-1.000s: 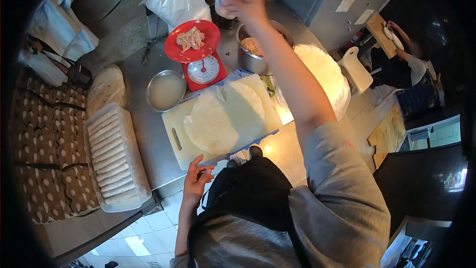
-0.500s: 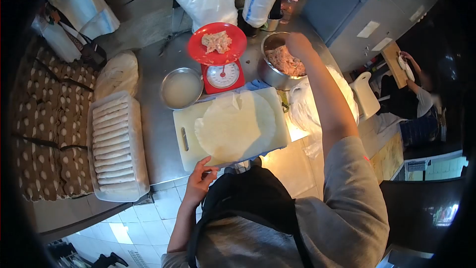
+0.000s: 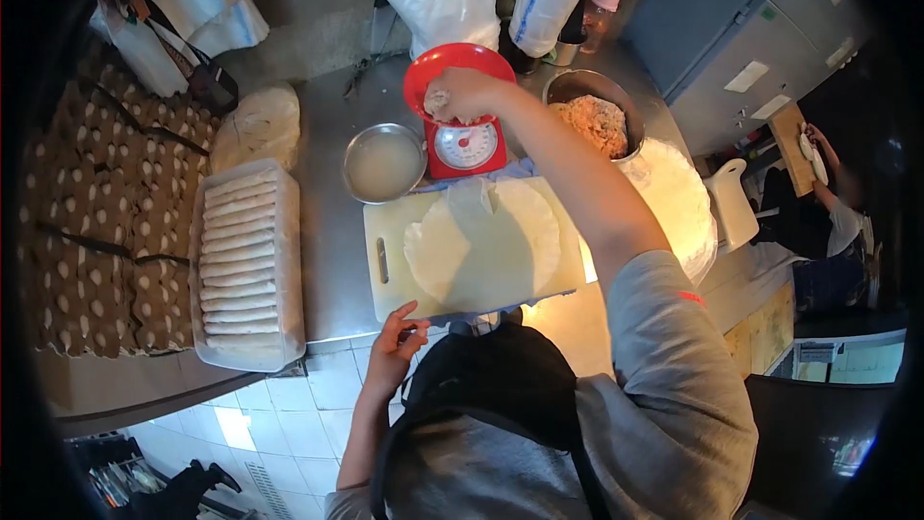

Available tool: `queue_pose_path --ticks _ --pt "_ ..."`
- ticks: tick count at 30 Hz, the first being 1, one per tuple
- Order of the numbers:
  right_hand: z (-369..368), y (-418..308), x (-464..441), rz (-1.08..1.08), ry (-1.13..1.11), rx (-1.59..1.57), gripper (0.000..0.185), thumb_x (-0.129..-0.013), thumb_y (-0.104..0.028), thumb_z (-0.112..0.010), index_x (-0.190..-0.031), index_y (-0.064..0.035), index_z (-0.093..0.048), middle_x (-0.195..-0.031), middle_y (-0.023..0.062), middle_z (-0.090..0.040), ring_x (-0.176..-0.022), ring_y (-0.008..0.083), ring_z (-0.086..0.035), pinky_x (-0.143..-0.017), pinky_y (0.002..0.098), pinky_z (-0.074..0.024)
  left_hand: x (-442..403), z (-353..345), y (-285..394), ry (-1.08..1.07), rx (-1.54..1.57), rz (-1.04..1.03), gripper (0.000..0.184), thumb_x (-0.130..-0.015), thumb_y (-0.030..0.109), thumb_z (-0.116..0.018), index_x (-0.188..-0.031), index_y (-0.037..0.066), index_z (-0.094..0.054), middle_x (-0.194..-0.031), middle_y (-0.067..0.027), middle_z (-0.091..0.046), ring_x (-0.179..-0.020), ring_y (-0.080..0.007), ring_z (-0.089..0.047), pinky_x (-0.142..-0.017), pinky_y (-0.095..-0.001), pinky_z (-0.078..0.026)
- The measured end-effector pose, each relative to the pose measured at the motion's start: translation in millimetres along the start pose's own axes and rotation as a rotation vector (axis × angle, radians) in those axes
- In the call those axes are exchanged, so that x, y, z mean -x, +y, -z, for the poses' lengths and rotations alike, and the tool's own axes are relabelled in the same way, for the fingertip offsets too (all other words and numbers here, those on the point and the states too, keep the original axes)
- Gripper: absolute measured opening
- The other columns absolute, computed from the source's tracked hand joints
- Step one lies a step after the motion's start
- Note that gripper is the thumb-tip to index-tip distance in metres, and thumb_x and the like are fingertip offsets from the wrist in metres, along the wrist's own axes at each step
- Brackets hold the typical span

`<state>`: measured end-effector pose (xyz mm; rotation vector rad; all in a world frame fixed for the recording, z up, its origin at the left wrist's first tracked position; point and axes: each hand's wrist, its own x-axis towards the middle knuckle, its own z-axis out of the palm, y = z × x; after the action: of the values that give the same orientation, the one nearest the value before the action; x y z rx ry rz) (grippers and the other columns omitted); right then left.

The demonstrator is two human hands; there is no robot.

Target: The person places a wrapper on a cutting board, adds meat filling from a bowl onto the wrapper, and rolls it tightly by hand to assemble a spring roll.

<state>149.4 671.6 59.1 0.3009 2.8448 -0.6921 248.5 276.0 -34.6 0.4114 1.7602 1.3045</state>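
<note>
My right hand (image 3: 462,96) is over the red plate (image 3: 464,56), its fingers closed around pale minced meat (image 3: 438,103). Under the plate stands a red dial scale (image 3: 466,146). Near the front left corner of a cream cutting board (image 3: 385,212), my left hand (image 3: 393,351) is held empty, fingers loosely bent and apart. Round, thin dough wrappers (image 3: 491,246) lie on the board, with a folded flap at the top edge. To the right of the scale, a metal pot (image 3: 633,120) holds orange-pink minced meat (image 3: 595,125).
A metal bowl (image 3: 385,164) of cloudy liquid sits left of the scale. Further left, a plastic tub (image 3: 294,270) contains rows of rolls beside stacked egg trays (image 3: 115,221). White bags (image 3: 443,0) stand at the back. Another person (image 3: 833,217) is at the far right.
My right hand has gone from the pot leftward to the red plate and closed on meat there. My left hand stays by the board's front edge. The view has shifted slightly.
</note>
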Motion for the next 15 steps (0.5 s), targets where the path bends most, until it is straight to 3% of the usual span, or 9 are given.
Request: queue_pose_path --ticks 2,4,6,8,10,12,15 --pt "12.5 7.1 16.8 0.058 -0.201 -0.369 0.046 -0.078 -0.022 -0.076 -0.120 -0.0117 -0.059 -0.109 0.0076 -0.064 -0.087 0.0154 -0.065 -0.074 0.0297 -0.0539 -3.8 2.0 -2.3 -0.026 0.026 0.029 0.051 -0.090 0.007 -0.059 -0.138 0.008 -0.043 -0.106 -0.0092 -0.065 -0.086 -0.0126 -0.058 -0.080 -0.0248 -0.046" --pt "3.6 20.1 33.2 0.169 -0.151 -0.748 0.039 -0.082 -0.018 -0.072 -0.119 -0.0130 -0.059 -0.097 0.0015 -0.065 -0.082 0.0087 -0.062 -0.067 0.0247 -0.0524 -7.6 0.6 3.2 -0.063 0.070 0.009 0.050 -0.091 0.010 -0.059 -0.138 0.007 -0.042 -0.105 -0.0091 -0.065 -0.089 -0.0138 -0.058 -0.081 -0.0258 -0.046" --pt "5.8 -8.3 85.3 0.188 -0.208 -0.660 0.040 -0.083 -0.014 -0.071 -0.120 -0.0102 -0.057 -0.102 0.0020 -0.063 -0.083 0.0091 -0.062 -0.066 0.0253 -0.0529 -16.8 -1.6 7.3 -0.080 0.065 -0.043 0.050 -0.092 0.011 -0.060 -0.138 0.007 -0.042 -0.103 -0.0090 -0.064 -0.089 -0.0140 -0.058 -0.083 -0.0274 -0.046" --pt "-15.0 -13.9 112.4 0.250 -0.293 -0.612 0.043 -0.082 -0.013 -0.072 -0.121 -0.0089 -0.056 -0.104 0.0017 -0.062 -0.085 0.0093 -0.061 -0.067 0.0254 -0.0529 -36.4 -4.0 7.7 -0.096 -0.072 -0.124 0.053 -0.090 0.013 -0.064 -0.138 0.007 -0.042 -0.116 -0.0114 -0.059 -0.094 -0.0159 -0.058 -0.085 -0.0287 -0.046" --pt "-64.1 -8.5 132.2 0.252 -0.334 -0.657 0.043 -0.082 -0.010 -0.070 -0.122 -0.0078 -0.054 -0.107 0.0008 -0.061 -0.086 0.0101 -0.061 -0.067 0.0256 -0.0530 -57.2 -11.6 6.5 -0.074 -0.201 -0.241 0.060 -0.085 0.013 -0.068 -0.139 0.007 -0.042 -0.126 -0.0135 -0.055 -0.101 -0.0195 -0.057 -0.089 -0.0309 -0.045" --pt "-124.0 12.5 144.1 0.117 -0.339 -0.766 0.037 -0.080 -0.007 -0.070 -0.116 -0.0069 -0.059 -0.103 0.0035 -0.063 -0.091 0.0151 -0.063 -0.072 0.0293 -0.0529 -77.6 -28.8 9.6 -0.006 -0.324 -0.396 0.069 -0.079 0.012 -0.074 -0.140 0.007 -0.041 -0.132 -0.0153 -0.050 -0.110 -0.0248 -0.056 -0.095 -0.0340 -0.044" --pt "-169.9 35.2 164.8 0.298 0.307 -0.458 0.030 -0.070 -0.003 -0.074 -0.099 -0.0044 -0.067 -0.095 0.0091 -0.066 -0.093 0.0240 -0.063 -0.082 0.0336 -0.0501 -98.4 -55.4 20.9 0.072 -0.596 -0.558 0.082 -0.070 0.011 -0.079 -0.141 0.007 -0.040 -0.135 -0.0173 -0.048 -0.123 -0.0327 -0.048 -0.103 -0.0384 -0.040"
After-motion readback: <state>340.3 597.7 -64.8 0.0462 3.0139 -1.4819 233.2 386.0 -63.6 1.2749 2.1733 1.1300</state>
